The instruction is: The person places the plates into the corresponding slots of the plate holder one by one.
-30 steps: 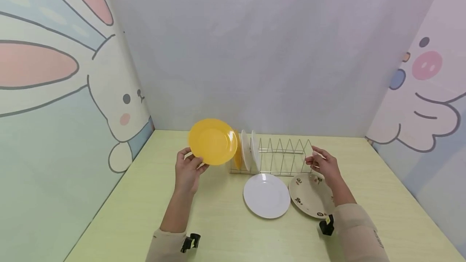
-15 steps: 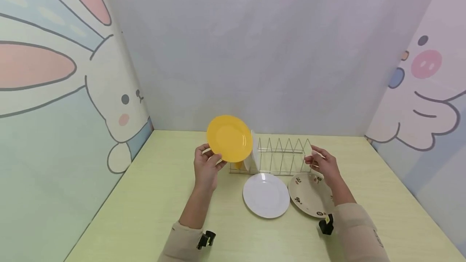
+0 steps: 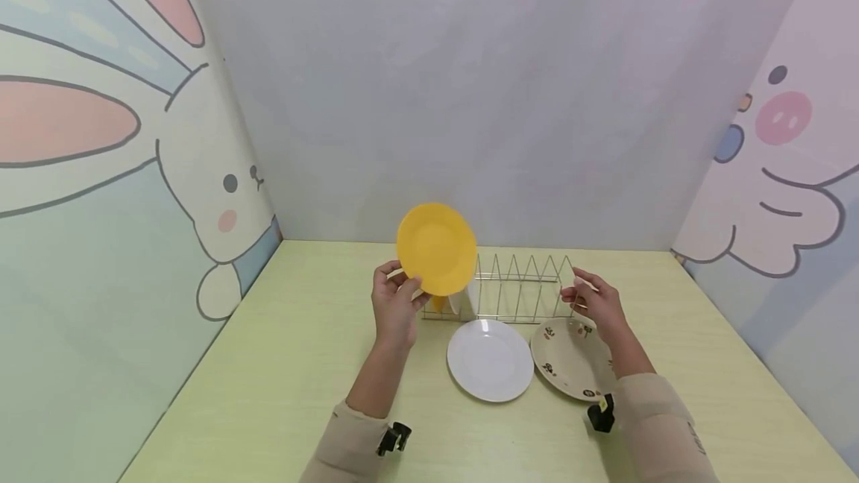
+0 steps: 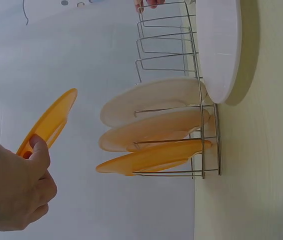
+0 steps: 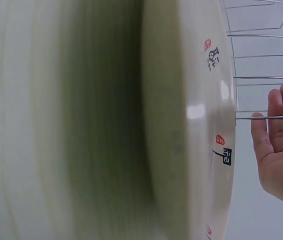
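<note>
Round yellow plate (image 3: 436, 250) raised at centre frame

Left, a rabbit-painted wall (image 3: 114, 297). At centre, the left hand (image 3: 396, 311) pinches the plate above the pale yellow-green worktop (image 3: 282, 379). Right of centre, the right hand (image 3: 597, 305) grips the silver wire rack (image 3: 520, 280) between fingers and thumb. Left wrist view shows three racked plates (image 4: 151, 130), mostly hidden in head view.

3 racked plates (image 3: 468, 304) partly hidden behind yellow plate (image 3: 436, 248), right hand (image 5: 280, 150) cropped in right-wrist view, tabletop (image 5: 26, 120) blurred there
</note>
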Motion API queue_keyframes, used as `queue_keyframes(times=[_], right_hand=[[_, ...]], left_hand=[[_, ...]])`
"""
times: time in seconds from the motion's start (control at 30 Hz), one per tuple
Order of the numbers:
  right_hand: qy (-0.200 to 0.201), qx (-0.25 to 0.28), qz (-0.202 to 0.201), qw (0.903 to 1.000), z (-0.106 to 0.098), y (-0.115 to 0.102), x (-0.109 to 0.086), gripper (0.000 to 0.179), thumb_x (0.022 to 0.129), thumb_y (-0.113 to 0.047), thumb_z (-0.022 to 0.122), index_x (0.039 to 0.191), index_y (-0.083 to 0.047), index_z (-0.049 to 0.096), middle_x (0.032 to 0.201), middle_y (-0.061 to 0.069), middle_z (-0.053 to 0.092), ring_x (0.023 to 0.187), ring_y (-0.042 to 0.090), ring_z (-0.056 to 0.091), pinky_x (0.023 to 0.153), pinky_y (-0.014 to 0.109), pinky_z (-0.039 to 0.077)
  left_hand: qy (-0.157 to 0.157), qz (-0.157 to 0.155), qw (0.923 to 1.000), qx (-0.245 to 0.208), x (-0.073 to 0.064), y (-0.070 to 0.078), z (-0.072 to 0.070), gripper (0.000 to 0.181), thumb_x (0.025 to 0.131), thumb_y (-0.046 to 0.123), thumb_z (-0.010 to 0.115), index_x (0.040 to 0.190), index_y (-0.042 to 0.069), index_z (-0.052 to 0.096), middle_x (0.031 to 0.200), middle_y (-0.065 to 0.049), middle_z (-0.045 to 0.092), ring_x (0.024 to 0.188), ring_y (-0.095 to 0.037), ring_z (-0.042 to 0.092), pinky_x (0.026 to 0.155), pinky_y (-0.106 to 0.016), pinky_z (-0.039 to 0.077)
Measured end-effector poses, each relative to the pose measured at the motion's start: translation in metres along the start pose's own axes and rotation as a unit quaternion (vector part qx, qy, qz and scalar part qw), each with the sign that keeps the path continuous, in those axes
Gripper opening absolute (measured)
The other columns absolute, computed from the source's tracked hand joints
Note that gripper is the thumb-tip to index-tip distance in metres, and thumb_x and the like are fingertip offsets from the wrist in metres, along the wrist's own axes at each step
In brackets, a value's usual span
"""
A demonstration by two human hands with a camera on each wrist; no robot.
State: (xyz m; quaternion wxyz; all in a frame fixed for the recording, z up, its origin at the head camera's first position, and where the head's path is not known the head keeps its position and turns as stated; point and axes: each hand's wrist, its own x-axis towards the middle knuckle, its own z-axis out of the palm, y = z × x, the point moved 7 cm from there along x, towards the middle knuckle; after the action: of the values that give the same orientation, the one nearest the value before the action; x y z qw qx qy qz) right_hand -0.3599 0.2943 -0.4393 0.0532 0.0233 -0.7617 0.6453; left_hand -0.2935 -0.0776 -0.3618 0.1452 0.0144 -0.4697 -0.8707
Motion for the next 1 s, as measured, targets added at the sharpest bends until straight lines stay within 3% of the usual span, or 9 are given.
queue_keyframes(times=[0.6, 1.0], right_hand=[[-0.002, 0.003, -0.01, 0.9999, -0.001, 0.006, 0.005, 0.051, 0.099, -0.029, 0.044, 0.142, -0.003, 0.034, 0.09, -0.004, 0.068, 0.085, 0.013, 0.064, 0.078, 0.029, 0.051], [-0.002, 0.002, -0.008, 1.0, 0.0, 0.004, 0.003, 0.053, 0.099, -0.03, 0.044, 0.142, -0.002, 0.033, 0.091, -0.002, 0.068, 0.086, 0.015, 0.064, 0.079, 0.03, 0.051]], left_hand=[[-0.004, 0.034, 0.9993, -0.012, -0.003, -0.017, 0.025, 0.029, 0.083, -0.008, 0.059, 0.107, 0.004, 0.047, 0.088, -0.01, 0.048, 0.069, -0.021, 0.054, 0.061, -0.031, 0.051], [0.002, 0.051, 0.998, -0.039, -0.007, -0.034, 0.046, 0.031, 0.079, -0.014, 0.058, 0.105, 0.001, 0.048, 0.086, -0.01, 0.046, 0.071, -0.017, 0.051, 0.061, -0.029, 0.051]])
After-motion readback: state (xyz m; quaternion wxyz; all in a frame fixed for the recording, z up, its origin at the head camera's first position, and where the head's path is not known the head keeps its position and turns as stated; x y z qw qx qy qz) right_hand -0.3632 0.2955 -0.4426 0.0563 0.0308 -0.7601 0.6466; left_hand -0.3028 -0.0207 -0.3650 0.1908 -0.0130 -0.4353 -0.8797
